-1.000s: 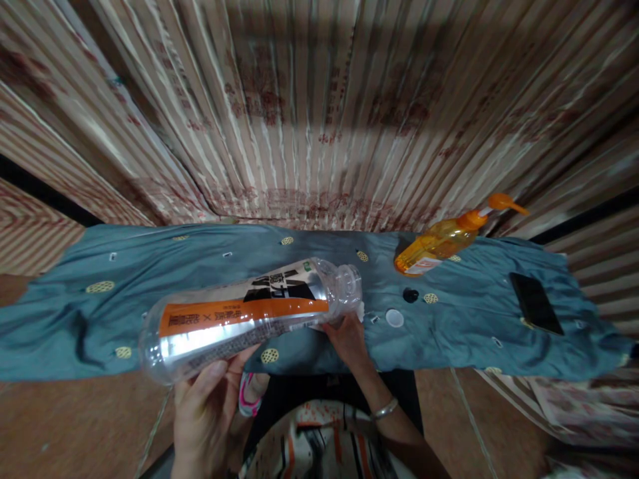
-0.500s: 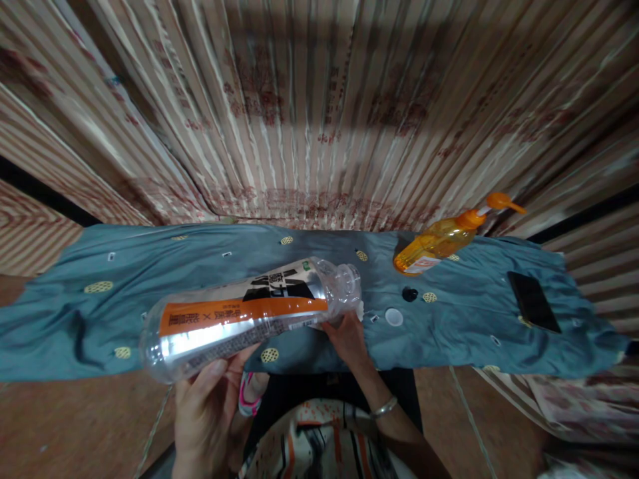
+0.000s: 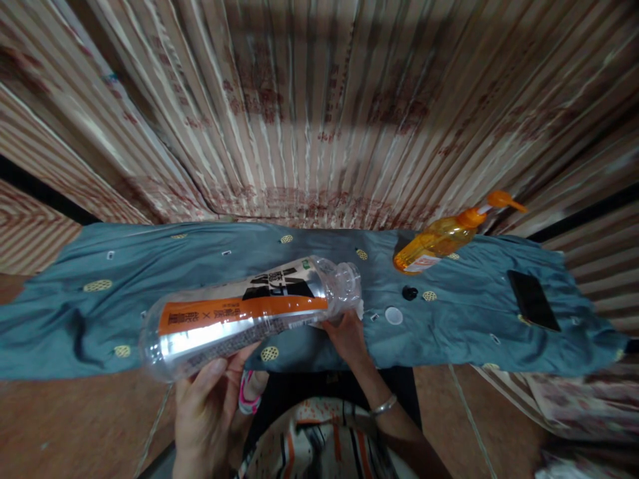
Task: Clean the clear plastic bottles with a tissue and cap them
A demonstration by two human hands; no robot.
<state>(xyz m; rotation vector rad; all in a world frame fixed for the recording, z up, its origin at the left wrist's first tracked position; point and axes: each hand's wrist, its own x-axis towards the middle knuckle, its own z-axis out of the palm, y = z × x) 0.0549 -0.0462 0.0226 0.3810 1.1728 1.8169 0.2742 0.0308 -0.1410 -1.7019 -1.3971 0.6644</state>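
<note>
A large clear plastic bottle (image 3: 239,309) with a silver, orange and black label lies tilted across the view, its uncapped neck to the right and its base to the left. My left hand (image 3: 207,392) grips it from below near the base, thumb on the near side. My right hand (image 3: 347,332) is closed just under the bottle's shoulder and neck. Its fingertips are hidden behind the plastic. A bit of something white and crumpled (image 3: 360,309) shows at those fingers; its kind is unclear.
On the teal pineapple-print cloth (image 3: 164,266) stand an orange pump bottle (image 3: 434,243), a small black cap (image 3: 410,293), a white disc (image 3: 394,316) and a dark phone-like slab (image 3: 533,301). A striped curtain (image 3: 299,133) hangs behind.
Almost nothing differs. The bottle and both hands keep the same places and the same hold; the view has shifted very slightly.
</note>
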